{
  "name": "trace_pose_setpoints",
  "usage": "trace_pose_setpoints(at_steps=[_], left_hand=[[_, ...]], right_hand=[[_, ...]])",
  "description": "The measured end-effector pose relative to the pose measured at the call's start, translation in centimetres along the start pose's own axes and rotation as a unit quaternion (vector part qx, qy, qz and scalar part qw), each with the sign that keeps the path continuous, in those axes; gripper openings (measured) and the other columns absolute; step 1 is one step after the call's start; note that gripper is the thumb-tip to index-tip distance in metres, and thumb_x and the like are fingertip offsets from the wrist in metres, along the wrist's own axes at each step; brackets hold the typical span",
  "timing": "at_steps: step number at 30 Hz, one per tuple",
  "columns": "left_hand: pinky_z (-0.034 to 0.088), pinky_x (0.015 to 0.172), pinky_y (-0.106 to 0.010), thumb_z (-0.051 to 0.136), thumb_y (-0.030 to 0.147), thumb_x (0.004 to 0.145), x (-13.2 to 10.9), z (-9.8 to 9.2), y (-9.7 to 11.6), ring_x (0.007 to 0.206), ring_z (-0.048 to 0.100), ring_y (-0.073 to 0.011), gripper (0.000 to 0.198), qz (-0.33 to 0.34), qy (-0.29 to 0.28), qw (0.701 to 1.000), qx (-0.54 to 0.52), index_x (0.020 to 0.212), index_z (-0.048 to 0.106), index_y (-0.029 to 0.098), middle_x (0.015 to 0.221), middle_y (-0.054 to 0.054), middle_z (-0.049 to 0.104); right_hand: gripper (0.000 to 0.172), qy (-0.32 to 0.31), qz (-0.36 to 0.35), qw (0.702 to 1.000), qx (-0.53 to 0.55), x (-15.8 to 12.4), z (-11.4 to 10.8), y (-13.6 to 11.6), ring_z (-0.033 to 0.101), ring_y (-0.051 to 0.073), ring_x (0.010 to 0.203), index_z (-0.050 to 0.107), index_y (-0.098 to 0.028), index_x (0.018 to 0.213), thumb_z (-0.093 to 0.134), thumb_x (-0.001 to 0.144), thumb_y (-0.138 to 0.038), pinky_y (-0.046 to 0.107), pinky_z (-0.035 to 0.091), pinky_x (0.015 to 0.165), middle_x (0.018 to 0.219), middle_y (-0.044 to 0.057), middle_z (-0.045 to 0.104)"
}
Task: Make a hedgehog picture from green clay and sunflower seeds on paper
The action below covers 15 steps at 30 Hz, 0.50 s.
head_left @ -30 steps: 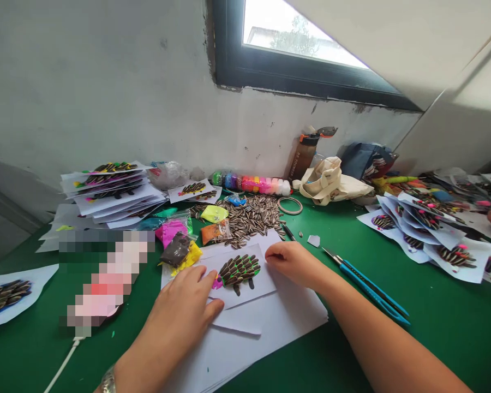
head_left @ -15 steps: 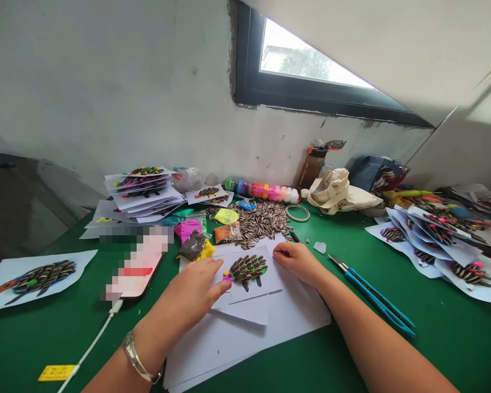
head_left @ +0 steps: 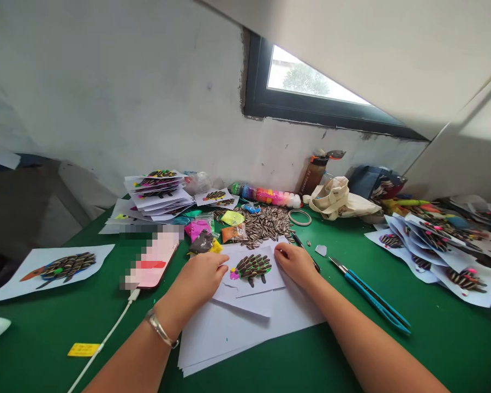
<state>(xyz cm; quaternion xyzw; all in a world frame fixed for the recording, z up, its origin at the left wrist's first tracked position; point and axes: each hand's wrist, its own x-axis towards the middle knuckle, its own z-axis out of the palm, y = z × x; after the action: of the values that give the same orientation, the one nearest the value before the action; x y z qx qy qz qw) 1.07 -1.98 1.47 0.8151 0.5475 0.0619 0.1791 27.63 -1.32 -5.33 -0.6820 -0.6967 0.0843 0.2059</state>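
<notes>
A small white paper card [head_left: 270,281] carries a hedgehog picture [head_left: 251,267] of striped sunflower seeds over green clay, with a pink head and dark feet. My left hand [head_left: 200,278] has its thumb and fingers closed at the card's left edge. At the upper right edge, my right hand [head_left: 297,265] pinches the same card; its fingertips are partly hidden. Beneath lie further white sheets [head_left: 245,338], and the card's lower left edge looks ragged.
Sunflower seeds [head_left: 265,221] and clay packets [head_left: 200,226] lie behind the card. Blue tweezers [head_left: 376,300] and a black pen [head_left: 306,252] are on the right. Left stand a phone [head_left: 159,256] on a white cable and a stack of finished pictures [head_left: 159,199].
My left thumb and fingers have drawn closer together at the card's left edge. My right hand keeps its place at the card. The camera view has shifted slightly.
</notes>
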Motion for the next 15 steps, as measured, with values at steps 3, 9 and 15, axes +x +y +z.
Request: trace_pose_setpoints(at_steps=[3, 9, 15], left_hand=[[0.046, 0.092, -0.034, 0.046, 0.024, 0.09, 0.3, 0.3, -0.5, 0.111, 0.063, -0.0252, 0.036, 0.005, -0.003, 1.0, -0.004, 0.116, 0.068, 0.019, 0.119, -0.009, 0.069], [0.046, 0.082, -0.031, 0.045, 0.018, 0.087, 0.3, 0.9, -0.9, 0.097, 0.066, -0.024, 0.031, 0.021, -0.015, 1.0, -0.002, 0.1, 0.073, 0.022, 0.104, -0.009, 0.073], [0.044, 0.072, -0.028, 0.048, 0.016, 0.084, -0.6, 1.3, -0.5, 0.08, 0.063, -0.0208, 0.026, 0.055, -0.036, 0.998, 0.007, 0.073, 0.071, 0.021, 0.085, -0.008, 0.069]], right_hand=[[0.022, 0.019, -0.002, 0.999, -0.026, -0.2, 0.4, -0.5, 0.062, 0.019, 0.075, 0.067, -0.022, 0.088, 0.046, 0.089, -0.026, 0.026, 0.032, 0.061, 0.083, 0.003, 0.071], [0.021, 0.023, -0.014, 0.999, -0.041, -0.5, 0.4, -0.4, 0.062, 0.017, 0.074, 0.066, -0.023, 0.088, 0.046, 0.09, -0.025, 0.025, 0.031, 0.061, 0.082, 0.001, 0.071], [0.021, 0.025, -0.026, 0.998, -0.045, -0.7, 0.7, 0.0, 0.062, 0.018, 0.075, 0.065, -0.023, 0.087, 0.044, 0.091, -0.025, 0.026, 0.031, 0.062, 0.083, 0.001, 0.07]])
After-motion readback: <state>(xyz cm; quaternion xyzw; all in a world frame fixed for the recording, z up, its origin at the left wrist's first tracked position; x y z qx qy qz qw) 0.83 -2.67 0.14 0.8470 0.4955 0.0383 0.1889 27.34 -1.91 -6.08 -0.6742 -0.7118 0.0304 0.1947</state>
